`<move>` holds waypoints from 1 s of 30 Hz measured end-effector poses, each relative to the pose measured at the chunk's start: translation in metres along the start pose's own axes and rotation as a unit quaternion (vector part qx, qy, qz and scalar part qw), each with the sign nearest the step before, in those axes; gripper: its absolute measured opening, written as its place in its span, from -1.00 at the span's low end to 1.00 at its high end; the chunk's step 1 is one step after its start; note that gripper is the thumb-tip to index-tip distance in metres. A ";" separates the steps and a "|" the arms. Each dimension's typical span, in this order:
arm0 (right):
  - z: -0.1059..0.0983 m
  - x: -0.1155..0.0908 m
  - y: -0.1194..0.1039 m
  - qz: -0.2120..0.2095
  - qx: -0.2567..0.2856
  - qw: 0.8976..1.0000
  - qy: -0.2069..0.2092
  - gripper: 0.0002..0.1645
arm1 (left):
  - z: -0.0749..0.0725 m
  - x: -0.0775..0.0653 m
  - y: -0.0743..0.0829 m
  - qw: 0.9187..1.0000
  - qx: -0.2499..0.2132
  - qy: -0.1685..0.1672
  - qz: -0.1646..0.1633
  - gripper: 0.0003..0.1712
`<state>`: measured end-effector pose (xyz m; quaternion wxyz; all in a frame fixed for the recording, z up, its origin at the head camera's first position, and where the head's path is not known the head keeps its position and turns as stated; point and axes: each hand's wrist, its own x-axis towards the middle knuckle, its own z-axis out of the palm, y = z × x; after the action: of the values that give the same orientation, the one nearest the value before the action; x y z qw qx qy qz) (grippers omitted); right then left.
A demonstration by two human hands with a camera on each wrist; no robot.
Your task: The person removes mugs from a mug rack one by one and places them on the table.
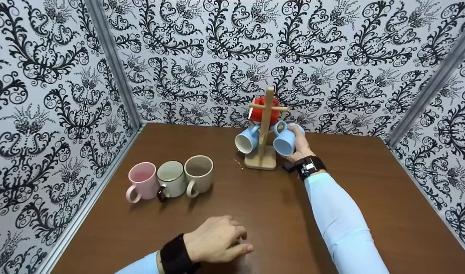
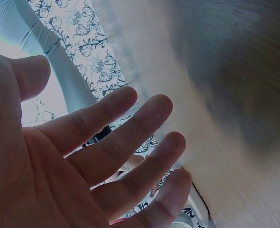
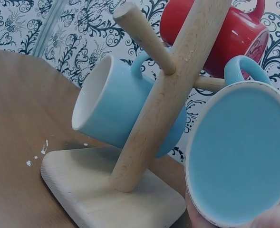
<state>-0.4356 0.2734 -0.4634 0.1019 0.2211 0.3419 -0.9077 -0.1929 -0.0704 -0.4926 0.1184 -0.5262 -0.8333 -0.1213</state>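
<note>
My right hand (image 1: 300,142) grips a light blue mug (image 3: 239,152) at the right side of a wooden mug tree (image 1: 265,129). The mug is tilted, one round blue end toward me, its handle (image 3: 246,69) upward beside a wooden peg (image 3: 209,84). Another light blue mug (image 3: 113,102), white inside, hangs tilted on the left of the post. Higher up, behind the post, a red mug (image 1: 257,113) hangs. My left hand (image 1: 219,239) is low over the front of the table, holding nothing, with its fingers spread loosely in the left wrist view.
On the left of the brown table (image 1: 255,205) stand a pink mug (image 1: 145,186), a pale mug with a dark handle (image 1: 173,184) and a beige mug (image 1: 200,179) in a row. White crumbs (image 1: 240,164) lie by the tree's base. Patterned walls (image 1: 232,57) close in the table.
</note>
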 end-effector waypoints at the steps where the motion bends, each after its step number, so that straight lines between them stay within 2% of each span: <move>1: 0.000 -0.001 0.000 0.000 0.002 1.000 0.000 -0.13 | 0.000 0.000 0.000 1.000 0.000 -0.001 -0.002 -0.52; 10: 0.002 -0.011 -0.002 -0.023 -0.023 0.999 -0.014 -0.18 | 0.002 0.000 -0.002 0.999 -0.007 -0.015 -0.035 -0.50; 18: 0.008 -0.022 -0.001 -0.061 -0.041 0.997 -0.027 -0.25 | 0.004 0.001 -0.003 0.999 -0.004 -0.016 -0.037 -0.52; 23: 0.010 -0.029 -0.002 -0.068 -0.052 0.996 -0.024 -0.23 | 0.004 0.003 -0.004 0.999 0.000 -0.020 -0.046 -0.55; 30: 0.005 -0.034 0.001 -0.093 -0.075 0.993 0.001 -0.15 | 0.007 0.004 -0.012 0.996 -0.022 -0.019 -0.081 -0.53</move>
<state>-0.4068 0.2704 -0.4440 0.0326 0.1811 0.4278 -0.8849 -0.2063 -0.0697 -0.4984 0.0810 -0.4613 -0.8725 -0.1389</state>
